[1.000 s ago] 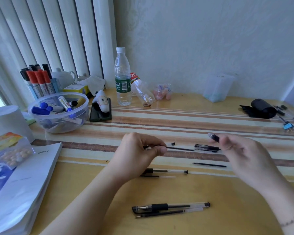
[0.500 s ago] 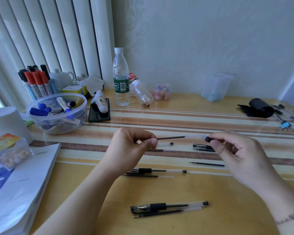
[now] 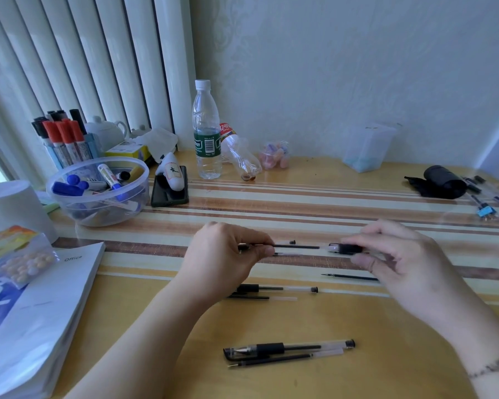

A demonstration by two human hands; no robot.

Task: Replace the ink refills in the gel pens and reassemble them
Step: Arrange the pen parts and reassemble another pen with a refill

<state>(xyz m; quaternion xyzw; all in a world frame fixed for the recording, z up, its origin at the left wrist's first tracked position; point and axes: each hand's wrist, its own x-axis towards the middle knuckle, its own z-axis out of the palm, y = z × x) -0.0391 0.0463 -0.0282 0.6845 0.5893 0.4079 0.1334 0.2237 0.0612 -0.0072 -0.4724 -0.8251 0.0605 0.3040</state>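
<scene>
My left hand [image 3: 228, 254] pinches the left end of a clear gel pen [image 3: 297, 247] with a dark refill inside, held level just above the table. The fingers of my right hand [image 3: 401, 260], blurred, pinch the pen's right end, where a black piece [image 3: 350, 249] shows at the fingertips. A small black end piece [image 3: 292, 242] lies just behind the pen. To the right, below my right hand, a loose black refill [image 3: 349, 277] lies on the table. Nearer me are a second pen [image 3: 271, 288] with a refill beside it and a capped pen [image 3: 288, 347] with a refill [image 3: 271, 359].
A clear bowl of markers [image 3: 144, 180], a phone [image 3: 170, 197] and a water bottle [image 3: 206, 139] stand at the back left. A white booklet [image 3: 41, 312] lies at the left edge. A black roll [image 3: 444, 182] and small parts are at the far right.
My right hand brought a black piece to the pen's right end. Both hands then sank lower toward the table with the pen between them.
</scene>
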